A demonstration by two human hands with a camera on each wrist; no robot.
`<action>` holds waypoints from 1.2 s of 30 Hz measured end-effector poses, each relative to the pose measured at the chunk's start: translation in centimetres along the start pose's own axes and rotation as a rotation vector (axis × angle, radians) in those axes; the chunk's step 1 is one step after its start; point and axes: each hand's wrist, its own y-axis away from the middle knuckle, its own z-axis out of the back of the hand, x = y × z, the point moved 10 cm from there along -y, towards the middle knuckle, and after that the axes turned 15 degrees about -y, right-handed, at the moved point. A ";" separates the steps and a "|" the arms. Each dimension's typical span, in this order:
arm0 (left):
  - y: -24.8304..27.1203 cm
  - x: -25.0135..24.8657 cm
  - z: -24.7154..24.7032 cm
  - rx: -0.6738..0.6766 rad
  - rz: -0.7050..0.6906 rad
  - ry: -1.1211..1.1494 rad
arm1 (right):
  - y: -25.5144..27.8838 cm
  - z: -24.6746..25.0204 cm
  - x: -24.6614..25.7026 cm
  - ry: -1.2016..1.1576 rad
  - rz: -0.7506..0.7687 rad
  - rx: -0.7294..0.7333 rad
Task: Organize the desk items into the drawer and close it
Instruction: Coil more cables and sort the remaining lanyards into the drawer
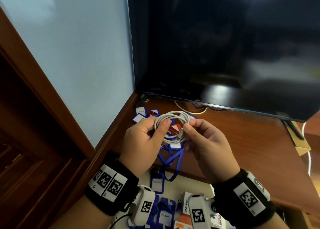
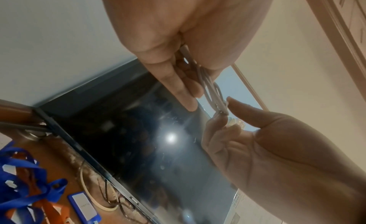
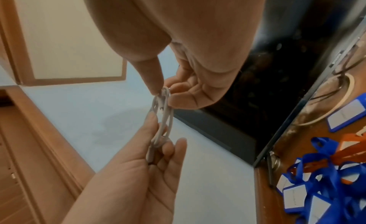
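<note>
Both hands hold a coiled white cable (image 1: 173, 115) above the wooden desk (image 1: 233, 142). My left hand (image 1: 161, 124) grips the coil's left side between thumb and fingers. My right hand (image 1: 190, 126) pinches its right side near the plug. In the left wrist view the cable (image 2: 212, 91) runs between the left hand (image 2: 198, 80) and the right hand (image 2: 227, 111). The right wrist view shows the right hand (image 3: 164, 92) pinching the coil (image 3: 167, 122). Blue badge holders (image 1: 140, 111), a red one (image 1: 174, 129) and blue lanyards (image 1: 170, 159) lie on the desk. Below my wrists is the open drawer (image 1: 190, 183).
A large dark screen (image 1: 225, 46) stands at the back of the desk, with a cream cable (image 1: 190, 110) under it. A pale wall and wooden door frame (image 1: 34, 90) are on the left. A cardboard box (image 1: 301, 147) sits at the right. The drawer holds blue badge holders (image 1: 165, 216) and small boxes (image 1: 186, 204).
</note>
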 end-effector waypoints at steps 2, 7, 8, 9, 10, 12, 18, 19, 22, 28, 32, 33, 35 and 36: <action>-0.1 0.1 -0.4 0.035 -0.009 -0.014 | -0.1 0.4 -0.3 -0.031 -0.015 -0.013; 0.0 0.4 -1.3 0.140 -0.027 -0.030 | -0.1 0.4 0.5 0.193 0.043 0.039; 0.1 0.5 -1.5 0.161 -0.019 -0.032 | 0.0 0.3 0.7 0.223 0.052 0.055; 0.2 0.6 -1.8 0.183 -0.009 -0.029 | 0.0 0.2 0.9 0.246 0.064 0.068; 0.2 0.7 -2.0 0.207 0.004 -0.017 | 0.1 0.1 1.0 0.259 0.074 0.080; 0.3 1.0 -2.6 0.256 0.029 0.000 | 0.2 -0.1 1.2 0.273 0.079 0.107; 0.5 1.8 -3.7 0.351 0.078 -0.045 | 0.3 -0.1 0.4 0.347 0.014 0.149; 0.5 1.8 -3.9 0.364 0.082 -0.031 | 0.3 0.1 0.4 0.384 0.037 0.131; 0.7 1.5 -4.1 0.421 0.086 -0.005 | 0.3 0.8 0.6 0.534 0.136 0.054; 0.5 1.0 -3.2 0.428 0.086 0.026 | 0.7 0.7 0.5 0.569 0.152 0.114; 0.2 1.1 -2.7 0.445 0.107 0.069 | 0.9 0.1 0.4 0.346 0.062 0.205; 0.2 1.1 -2.7 0.456 0.106 0.074 | 0.9 0.0 0.5 0.318 0.054 0.212; 0.2 1.2 -2.7 0.453 0.074 0.035 | 0.9 0.0 0.6 0.271 0.037 0.206; 0.3 1.2 -2.7 0.444 0.049 -0.001 | 0.9 0.0 0.5 0.250 0.016 0.198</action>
